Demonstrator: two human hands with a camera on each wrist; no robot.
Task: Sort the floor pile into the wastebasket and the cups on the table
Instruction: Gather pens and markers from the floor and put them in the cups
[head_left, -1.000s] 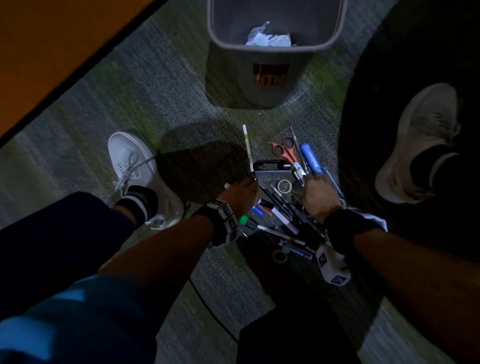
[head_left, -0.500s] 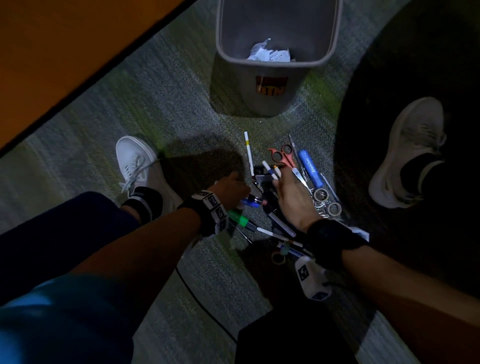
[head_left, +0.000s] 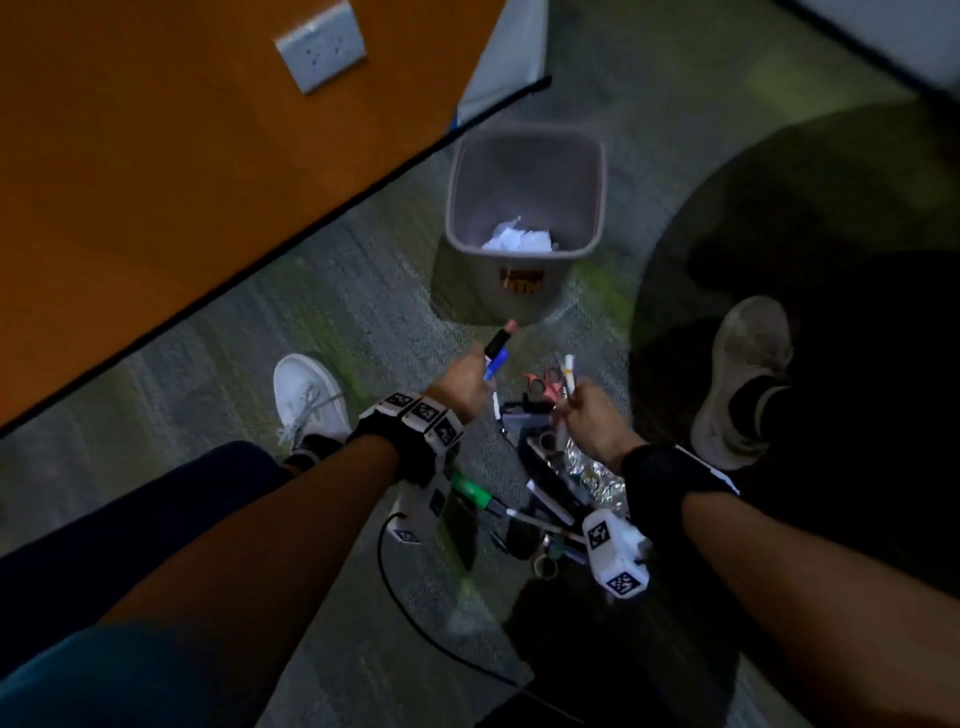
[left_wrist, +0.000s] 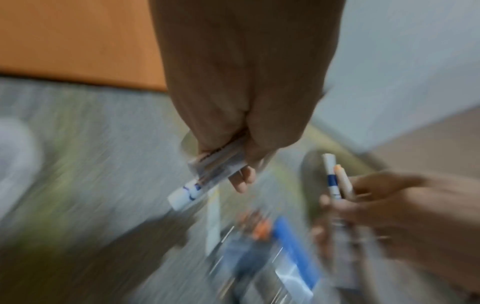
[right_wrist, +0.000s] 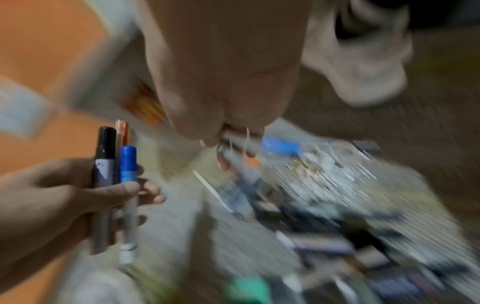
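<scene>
The pile of pens, markers, red-handled scissors, a green marker and crumpled foil lies on the carpet between my feet. My left hand is raised above it, gripping a bunch of markers: a black one, a blue one and an orange-tipped one. My right hand grips pens, among them a white one with a blue band. The grey wastebasket stands just beyond, with crumpled white paper inside. No cups are in view.
An orange panel with a wall socket runs along the left. My white shoes flank the pile. A black cable trails across the carpet below my left wrist. A dark round patch covers the floor at right.
Both hands have risen off the pile, the left with the markers and the right with the pens. The head view has tilted up, showing more of the wastebasket and the panel.
</scene>
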